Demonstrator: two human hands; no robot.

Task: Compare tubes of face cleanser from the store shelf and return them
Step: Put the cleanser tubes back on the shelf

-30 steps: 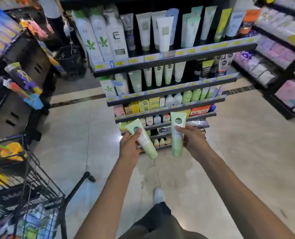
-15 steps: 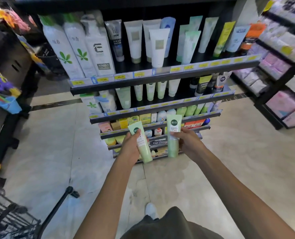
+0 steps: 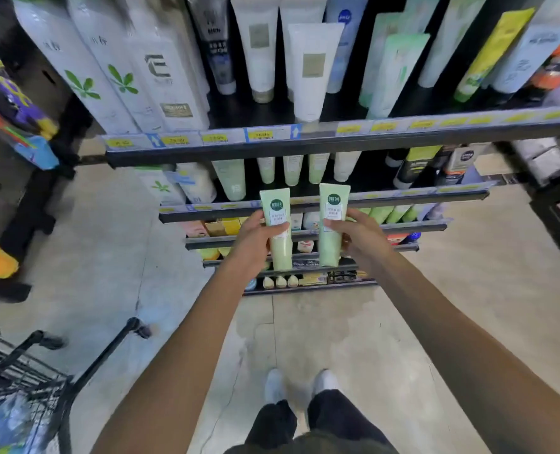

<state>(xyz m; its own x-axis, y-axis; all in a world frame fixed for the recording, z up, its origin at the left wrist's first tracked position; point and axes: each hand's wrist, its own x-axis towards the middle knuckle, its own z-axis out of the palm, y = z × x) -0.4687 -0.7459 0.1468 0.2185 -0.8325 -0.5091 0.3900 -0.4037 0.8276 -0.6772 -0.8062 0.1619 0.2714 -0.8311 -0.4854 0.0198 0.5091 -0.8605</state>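
Now raised upright side by side at frame centre, left tube [image 3: 278,229] pinched in left hand [image 3: 254,239], right tube [image 3: 332,224] in right hand [image 3: 358,235], nearer the shelf [image 3: 304,204], comparison likely ending.

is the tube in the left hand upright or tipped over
Roughly upright, leaning slightly. The left tube stands with its flat crimped end up and narrower end down, gripped by the left hand. Its cap end is blurred.
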